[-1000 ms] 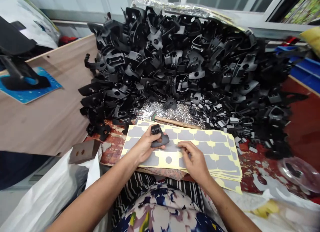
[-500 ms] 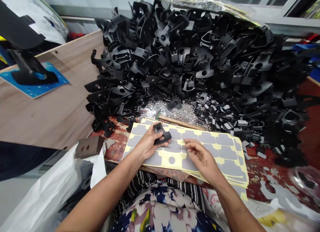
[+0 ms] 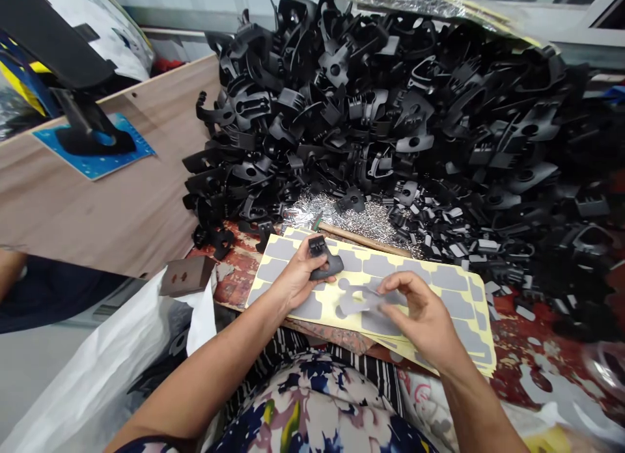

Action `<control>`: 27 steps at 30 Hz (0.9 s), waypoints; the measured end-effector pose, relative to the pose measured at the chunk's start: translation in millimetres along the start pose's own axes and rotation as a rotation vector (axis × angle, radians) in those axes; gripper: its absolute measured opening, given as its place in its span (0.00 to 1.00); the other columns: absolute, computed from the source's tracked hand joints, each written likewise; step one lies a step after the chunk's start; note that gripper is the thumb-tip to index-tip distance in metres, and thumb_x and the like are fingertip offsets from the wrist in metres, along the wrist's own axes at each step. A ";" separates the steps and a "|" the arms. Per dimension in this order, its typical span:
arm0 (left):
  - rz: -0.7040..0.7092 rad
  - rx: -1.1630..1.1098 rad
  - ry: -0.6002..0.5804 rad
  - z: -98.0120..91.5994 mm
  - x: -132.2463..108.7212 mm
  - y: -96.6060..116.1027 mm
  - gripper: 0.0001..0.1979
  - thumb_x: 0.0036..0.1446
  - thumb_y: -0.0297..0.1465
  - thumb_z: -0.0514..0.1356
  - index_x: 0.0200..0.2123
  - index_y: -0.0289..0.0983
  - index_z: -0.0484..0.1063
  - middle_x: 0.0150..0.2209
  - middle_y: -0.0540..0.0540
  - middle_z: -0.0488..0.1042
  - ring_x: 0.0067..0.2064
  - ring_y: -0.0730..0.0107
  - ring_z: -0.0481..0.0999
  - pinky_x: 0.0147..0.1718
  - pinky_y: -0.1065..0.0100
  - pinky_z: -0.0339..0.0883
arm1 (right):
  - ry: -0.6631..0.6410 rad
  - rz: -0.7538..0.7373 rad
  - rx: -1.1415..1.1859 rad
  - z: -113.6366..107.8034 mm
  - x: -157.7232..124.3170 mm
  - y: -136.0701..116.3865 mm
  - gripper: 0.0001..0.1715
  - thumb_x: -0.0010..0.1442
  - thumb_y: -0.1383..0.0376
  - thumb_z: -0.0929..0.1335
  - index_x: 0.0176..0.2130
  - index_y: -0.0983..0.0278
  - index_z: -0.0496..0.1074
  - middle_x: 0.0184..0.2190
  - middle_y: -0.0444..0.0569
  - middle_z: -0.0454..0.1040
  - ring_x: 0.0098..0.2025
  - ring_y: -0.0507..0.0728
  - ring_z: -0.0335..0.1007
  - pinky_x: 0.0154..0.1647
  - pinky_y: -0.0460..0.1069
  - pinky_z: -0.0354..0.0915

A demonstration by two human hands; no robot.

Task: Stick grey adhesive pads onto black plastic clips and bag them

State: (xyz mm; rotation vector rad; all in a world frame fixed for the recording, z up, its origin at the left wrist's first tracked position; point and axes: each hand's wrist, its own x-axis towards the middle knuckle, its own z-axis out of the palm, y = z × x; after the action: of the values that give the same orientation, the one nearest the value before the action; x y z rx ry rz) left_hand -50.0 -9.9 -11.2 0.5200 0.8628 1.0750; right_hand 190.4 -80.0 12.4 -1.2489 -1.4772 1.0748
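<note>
My left hand point(image 3: 296, 277) is closed around a small black plastic part point(image 3: 323, 258) and holds it just above a stack of yellow sheets point(image 3: 442, 285) covered with grey stickers. My right hand point(image 3: 422, 316) pinches a grey sticker point(image 3: 359, 299) that it has peeled up from the top sheet, close to the right of the part. A bare yellow gap shows on the sheet where the sticker sat.
A large heap of black plastic parts point(image 3: 390, 108) fills the table behind the sheets, with a pile of small shiny metal pieces point(image 3: 361, 217) and a wooden stick point(image 3: 366, 239) at its foot. A wooden board point(image 3: 112, 199) stands left; a white bag point(image 3: 122, 355) hangs below it.
My right hand has lifted a grey sticker off the sheet and now holds it in the air. The left hand kept its grip on the black part. The view shifted slightly.
</note>
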 end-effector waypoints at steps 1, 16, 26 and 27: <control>-0.024 -0.010 -0.028 1.9 -4.7 0.6 0.31 0.48 0.27 0.75 0.54 0.46 0.69 0.40 0.50 0.70 0.33 0.72 0.72 0.33 0.66 0.77 | 0.111 -0.013 -0.047 5.2 2.4 2.8 0.10 0.59 0.62 0.75 0.41 0.57 0.73 0.37 0.47 0.77 0.44 0.60 0.75 0.50 0.56 0.72; -0.181 -0.271 -0.268 16.0 -32.4 -8.1 0.17 0.63 0.40 0.64 0.54 0.43 0.72 0.41 0.44 0.72 0.36 0.65 0.73 0.35 0.59 0.77 | 0.234 -0.061 -0.020 53.6 16.0 21.2 0.07 0.62 0.63 0.73 0.38 0.58 0.71 0.36 0.47 0.75 0.41 0.58 0.72 0.46 0.54 0.70; -0.180 -0.250 -0.245 13.2 -30.8 -8.7 0.20 0.63 0.41 0.65 0.56 0.43 0.72 0.41 0.45 0.71 0.37 0.66 0.73 0.37 0.59 0.77 | 0.241 -0.085 -0.093 56.7 16.6 24.1 0.05 0.63 0.64 0.72 0.38 0.58 0.72 0.36 0.47 0.76 0.43 0.59 0.73 0.47 0.54 0.69; -0.177 -0.248 -0.244 13.0 -31.5 -8.4 0.20 0.62 0.40 0.65 0.55 0.44 0.71 0.41 0.45 0.71 0.37 0.66 0.73 0.37 0.59 0.77 | 0.240 -0.098 -0.117 56.8 16.2 23.4 0.04 0.63 0.64 0.72 0.38 0.58 0.72 0.36 0.46 0.76 0.42 0.59 0.73 0.47 0.54 0.70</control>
State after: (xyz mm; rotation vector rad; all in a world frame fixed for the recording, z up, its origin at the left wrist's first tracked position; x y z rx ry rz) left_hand -41.5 -41.6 1.2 0.3503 0.5416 0.9180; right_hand 138.6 -65.1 -21.4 -1.3223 -1.4157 0.7545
